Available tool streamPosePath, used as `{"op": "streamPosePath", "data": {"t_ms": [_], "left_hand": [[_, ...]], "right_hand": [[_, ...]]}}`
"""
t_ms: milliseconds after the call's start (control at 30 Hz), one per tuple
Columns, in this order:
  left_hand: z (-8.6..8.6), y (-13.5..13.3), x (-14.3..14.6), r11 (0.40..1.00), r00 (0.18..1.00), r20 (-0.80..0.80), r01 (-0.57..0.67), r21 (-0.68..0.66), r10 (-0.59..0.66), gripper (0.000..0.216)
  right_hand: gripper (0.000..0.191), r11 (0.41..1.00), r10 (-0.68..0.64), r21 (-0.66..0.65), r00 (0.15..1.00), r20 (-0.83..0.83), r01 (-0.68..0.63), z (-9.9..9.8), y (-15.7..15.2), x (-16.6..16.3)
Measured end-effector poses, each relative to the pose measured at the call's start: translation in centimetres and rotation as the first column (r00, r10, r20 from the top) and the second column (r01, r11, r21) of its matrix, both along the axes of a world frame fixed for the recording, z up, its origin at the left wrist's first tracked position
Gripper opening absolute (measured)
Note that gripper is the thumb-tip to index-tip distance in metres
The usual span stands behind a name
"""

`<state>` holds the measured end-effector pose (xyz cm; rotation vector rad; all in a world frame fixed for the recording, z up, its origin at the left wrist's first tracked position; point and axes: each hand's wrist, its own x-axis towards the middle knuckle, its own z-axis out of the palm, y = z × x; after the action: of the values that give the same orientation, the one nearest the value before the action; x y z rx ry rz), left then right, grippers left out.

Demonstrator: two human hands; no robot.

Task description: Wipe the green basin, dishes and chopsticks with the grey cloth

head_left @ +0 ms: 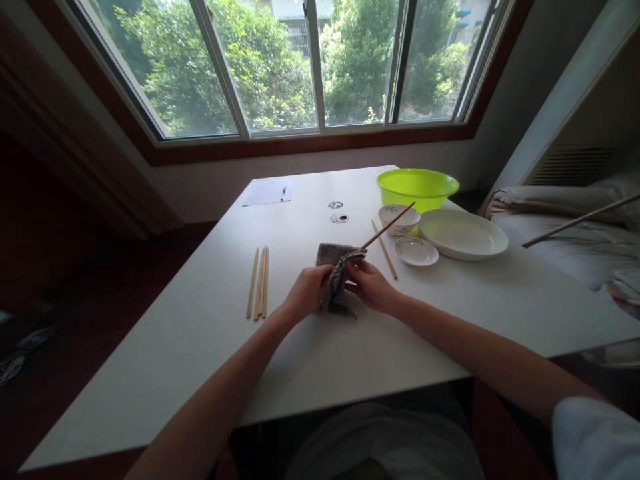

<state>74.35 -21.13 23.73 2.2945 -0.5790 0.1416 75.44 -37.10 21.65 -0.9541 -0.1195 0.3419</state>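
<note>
My left hand (306,291) is closed on a grey cloth (334,280) bunched at the middle of the white table (210,333). My right hand (371,285) grips a wooden chopstick (389,225) whose near end is wrapped in the cloth; the stick slants up and to the right. A second chopstick (384,249) lies on the table just right of my hands. Several more chopsticks (259,283) lie side by side to the left.
At the right of the table stand a lime green basin (417,187), a small patterned bowl (399,219), a small saucer (416,251) and a large white plate (463,234). A sheet of paper with a pen (269,193) lies at the far edge. A bed (575,233) is at the right.
</note>
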Motion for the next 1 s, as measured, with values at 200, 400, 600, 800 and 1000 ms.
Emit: {"op": "streamPosePath", "data": {"t_ms": [200, 400, 600, 800, 1000], "left_hand": [[0.1, -0.1, 0.0, 1.000, 1.000, -0.006, 0.016, -0.011, -0.016, 0.016], [-0.2, -0.3, 0.4, 0.999, 0.999, -0.019, -0.033, 0.010, 0.034, 0.017], [-0.6, -0.5, 0.7, 0.995, 0.998, 0.036, -0.048, 0.091, 0.045, 0.025], [-0.3, -0.3, 0.6, 0.996, 0.999, -0.002, -0.032, 0.085, 0.033, 0.029], [-0.2, -0.1, 0.6, 0.995, 0.999, -0.026, -0.031, 0.097, 0.033, 0.029]], "right_hand": [[0.037, 0.999, -0.043, 0.004, 0.999, -0.012, 0.043, 0.0, -0.1, 0.4], [0.035, 0.986, -0.162, 0.039, 0.987, -0.014, 0.163, 0.7, -0.6, 1.5], [0.031, 0.954, -0.296, 0.055, 0.955, -0.002, 0.295, 1.6, -2.3, 3.2], [0.034, 0.925, -0.381, 0.019, 0.924, 0.019, 0.381, 2.1, -3.7, 4.3], [0.037, 0.901, -0.433, 0.013, 0.901, 0.036, 0.433, 2.2, -4.4, 4.8]]}}
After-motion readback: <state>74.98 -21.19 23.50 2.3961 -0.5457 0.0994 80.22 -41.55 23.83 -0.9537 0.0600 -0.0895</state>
